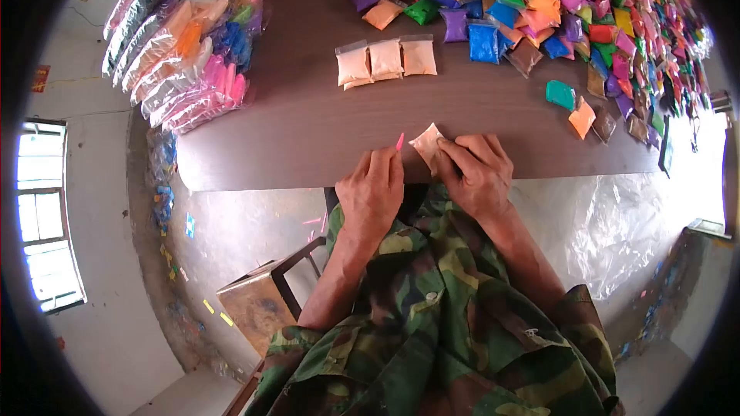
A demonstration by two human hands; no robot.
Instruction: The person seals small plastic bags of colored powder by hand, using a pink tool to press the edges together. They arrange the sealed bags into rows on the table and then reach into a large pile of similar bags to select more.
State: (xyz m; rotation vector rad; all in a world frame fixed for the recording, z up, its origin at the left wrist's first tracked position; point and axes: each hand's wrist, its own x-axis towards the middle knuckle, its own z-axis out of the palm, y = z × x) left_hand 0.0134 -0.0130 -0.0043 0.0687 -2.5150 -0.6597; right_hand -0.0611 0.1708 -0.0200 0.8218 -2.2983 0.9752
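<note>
Bags (185,38) lay on left of table (301,135), packet heap (544,4) on right. Packet row (385,60) sat before heap's left end, beyond single packet (425,141) in right hand (479,168); left hand (371,189) just left.

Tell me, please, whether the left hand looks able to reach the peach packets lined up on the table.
Probably yes: only tabletop lies between the left hand and the peach packets, though that hand holds a pink pointed item, which may hamper grasping.

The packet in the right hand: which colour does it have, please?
The packet is pale peach, seen in the head view.
</note>
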